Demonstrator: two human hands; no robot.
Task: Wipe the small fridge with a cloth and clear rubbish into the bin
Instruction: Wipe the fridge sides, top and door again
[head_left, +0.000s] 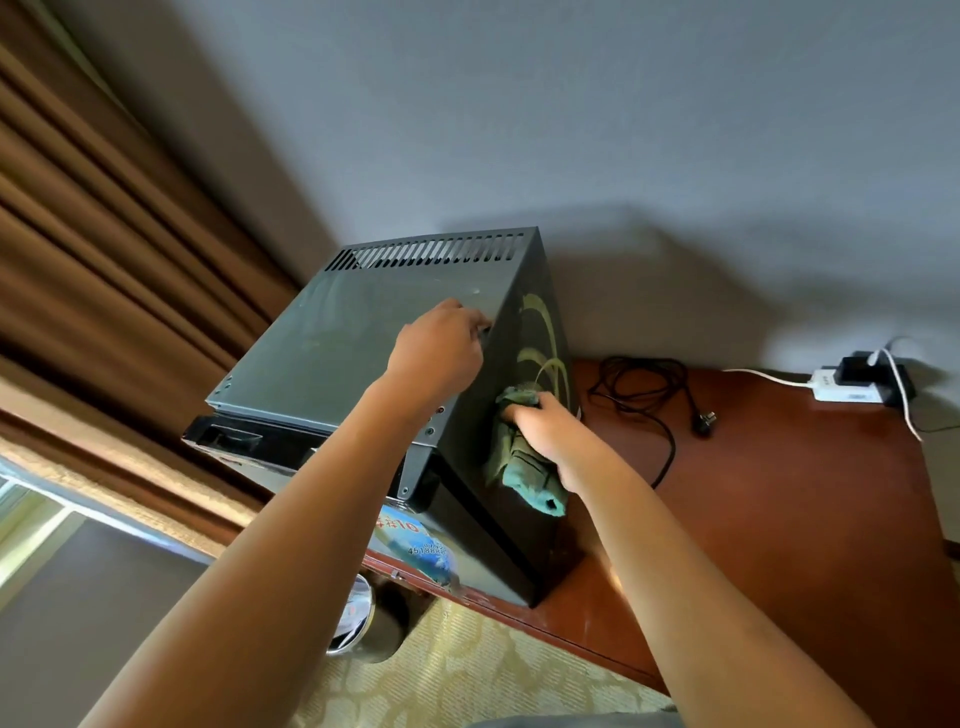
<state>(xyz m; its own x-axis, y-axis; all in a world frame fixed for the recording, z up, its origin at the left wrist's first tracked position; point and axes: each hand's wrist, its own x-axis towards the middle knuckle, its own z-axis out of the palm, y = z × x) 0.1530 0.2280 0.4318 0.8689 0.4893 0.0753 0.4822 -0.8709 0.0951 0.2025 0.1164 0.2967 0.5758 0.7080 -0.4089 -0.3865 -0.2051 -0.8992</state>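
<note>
Right, working left to right: the bin (363, 623) sits on the carpet below the desk edge, far from both hands, so rubbish comes later I reckon. Next, the small fridge (332, 338) stands on the wooden desk (779, 519), up against the curtain side. My left hand (441, 348) curls over the top-right edge of the fridge, gripping it to brace the box. My right hand (550, 431) grasps the green cloth (519, 462), bunched up, pressed vs. the dark right side panel, where pale curved smears show above it. To do this step well, I'd keep the left hand firm so the fridge doesn't slide, flatten the cloth for more contact, and work overlapping strokes top to bottom w/ steady pressure, clear of the black cable (649, 395) lying just beside. Writing: a blue sticker (415, 545) low on the fridge front shows "10" and digits approx. "4518888"; rest unreadable.
</note>
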